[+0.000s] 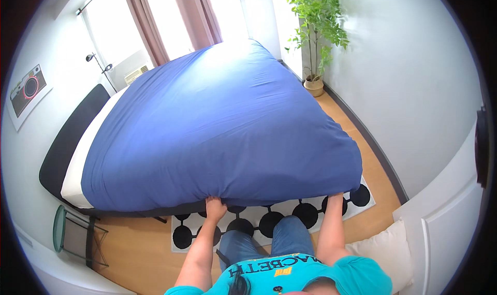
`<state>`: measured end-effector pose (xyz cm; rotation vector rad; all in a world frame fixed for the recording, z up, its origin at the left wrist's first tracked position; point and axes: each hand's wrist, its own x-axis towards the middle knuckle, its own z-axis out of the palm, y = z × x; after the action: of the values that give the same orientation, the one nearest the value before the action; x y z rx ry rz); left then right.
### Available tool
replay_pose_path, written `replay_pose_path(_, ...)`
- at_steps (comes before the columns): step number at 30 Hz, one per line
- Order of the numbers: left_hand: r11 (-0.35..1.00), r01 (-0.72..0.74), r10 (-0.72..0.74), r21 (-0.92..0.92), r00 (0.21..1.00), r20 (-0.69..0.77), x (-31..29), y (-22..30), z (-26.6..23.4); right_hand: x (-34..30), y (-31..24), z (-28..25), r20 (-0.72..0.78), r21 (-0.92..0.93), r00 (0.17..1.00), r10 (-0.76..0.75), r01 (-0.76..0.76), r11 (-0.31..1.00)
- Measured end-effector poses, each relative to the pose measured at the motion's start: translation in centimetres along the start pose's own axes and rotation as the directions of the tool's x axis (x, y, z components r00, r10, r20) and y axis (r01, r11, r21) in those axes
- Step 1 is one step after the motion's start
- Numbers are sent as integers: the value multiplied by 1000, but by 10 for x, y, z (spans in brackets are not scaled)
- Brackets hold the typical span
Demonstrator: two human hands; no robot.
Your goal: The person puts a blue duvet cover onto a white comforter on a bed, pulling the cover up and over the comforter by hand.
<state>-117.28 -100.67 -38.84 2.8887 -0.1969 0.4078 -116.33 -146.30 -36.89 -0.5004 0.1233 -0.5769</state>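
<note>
**Blue cover over the bed, both hands at its near edge**

We see the cover [222,134] spread across most of the bed [178,210], draping over its foot. Its surface is plain, with long creases toward the head, finer puckers near the hem and a bright patch of light at the bed's far side. A strip of white sheet [77,176] shows between it and the headboard [57,155].

Our left hand [216,208] is clamped on the hem at the bed's near side. Our right hand [335,196], well apart from it toward the bed's foot, is mostly hidden at the cover's edge; we cannot tell how its fingers stand.

Along the bed's near side a black-and-white rug [248,228] lies on the wood floor [129,238]. A green table [60,227] stands off the bed's near head corner. Beyond the head are a camera picture [29,93] and a lamp [98,64]; at the far side, pinkish curtains [194,15]. A leafy plant [316,23] stands in a basket [313,86] off the bed's foot.
</note>
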Motion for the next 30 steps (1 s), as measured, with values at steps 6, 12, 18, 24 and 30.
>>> replay_pose_path(6,999,50,-50,1,999,2,-4,-11,3,33,-17,8,39,5,986,161,-161,987)
replay_pose_path(12,999,27,-29,-26,996,-81,-1,3,5,39,3,-89,-195,-11,924,329,-338,941)
replay_pose_path(18,999,1,-5,-36,994,-109,-4,-3,12,-31,37,-141,-651,68,596,470,-571,818)
replay_pose_path(24,999,8,-13,-43,994,-110,-6,-10,9,-56,8,-77,-253,336,967,37,52,941)
replay_pose_path(30,999,29,-30,-16,996,-82,-6,-11,0,-14,1,-25,-377,88,926,6,30,996)
